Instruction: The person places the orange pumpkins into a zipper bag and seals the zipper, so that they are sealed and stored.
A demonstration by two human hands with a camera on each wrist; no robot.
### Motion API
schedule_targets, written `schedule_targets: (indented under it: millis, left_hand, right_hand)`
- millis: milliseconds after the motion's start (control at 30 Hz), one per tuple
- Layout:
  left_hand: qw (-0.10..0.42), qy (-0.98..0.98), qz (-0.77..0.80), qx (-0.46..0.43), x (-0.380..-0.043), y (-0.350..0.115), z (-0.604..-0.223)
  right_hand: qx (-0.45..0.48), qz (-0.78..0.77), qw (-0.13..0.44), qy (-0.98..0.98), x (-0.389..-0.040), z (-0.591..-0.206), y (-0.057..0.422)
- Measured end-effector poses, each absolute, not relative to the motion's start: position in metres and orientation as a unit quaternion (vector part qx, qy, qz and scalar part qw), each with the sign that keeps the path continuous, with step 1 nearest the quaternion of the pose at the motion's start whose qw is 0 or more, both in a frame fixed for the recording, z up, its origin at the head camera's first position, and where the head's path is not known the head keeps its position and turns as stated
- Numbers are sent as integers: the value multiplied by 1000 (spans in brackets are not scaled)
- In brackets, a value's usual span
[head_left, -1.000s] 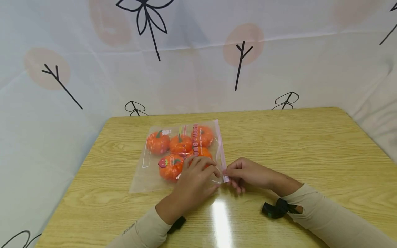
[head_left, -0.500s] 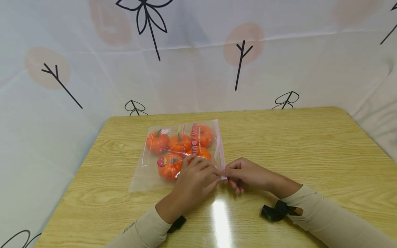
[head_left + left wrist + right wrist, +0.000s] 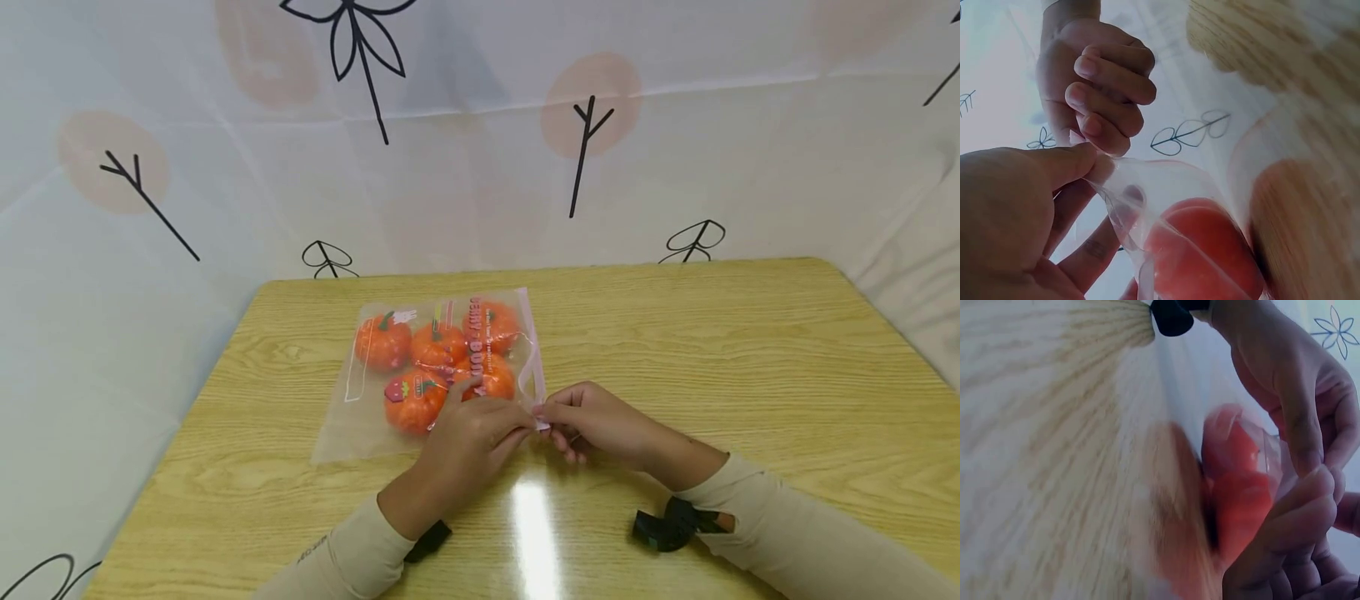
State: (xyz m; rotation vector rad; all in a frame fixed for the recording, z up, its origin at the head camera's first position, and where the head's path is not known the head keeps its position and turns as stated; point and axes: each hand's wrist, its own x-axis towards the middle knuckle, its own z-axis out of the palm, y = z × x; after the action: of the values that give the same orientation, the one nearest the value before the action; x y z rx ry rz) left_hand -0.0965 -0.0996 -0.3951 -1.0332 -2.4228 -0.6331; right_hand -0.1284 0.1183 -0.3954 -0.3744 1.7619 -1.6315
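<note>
A clear printed zip bag [image 3: 337,433] with a pink zip edge [image 3: 531,337] lies on the table, with several small orange pumpkins [image 3: 384,343] inside. My left hand [image 3: 468,437] reaches over the bag's near right part and pinches its near corner between thumb and index finger, as the left wrist view shows. Facing it, my right hand [image 3: 600,421] pinches the end of the zip edge with its other fingers curled. In the right wrist view, the fingertips of the left hand [image 3: 1304,412] and right hand [image 3: 1297,544] meet at the corner, largely hiding it.
The wood-grain table [image 3: 712,350] extends right of the bag and towards me. A white cloth [image 3: 480,183] with plant drawings hangs behind the table's far edge. Black wrist straps [image 3: 667,525] sit under both forearms.
My left hand's fingers have moved right to the bag's corner, beside the right hand's fingertips, and now pinch it. The right hand stays nearly in place; the bag has barely shifted.
</note>
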Motion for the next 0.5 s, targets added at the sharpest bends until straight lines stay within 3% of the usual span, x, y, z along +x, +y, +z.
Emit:
schedule_targets:
  millis: [500]
  left_hand:
    - [236, -877, -197, -370, -94, -98, -395]
  right_hand:
    - [-123, -633, 326, 691, -123, -394, 114]
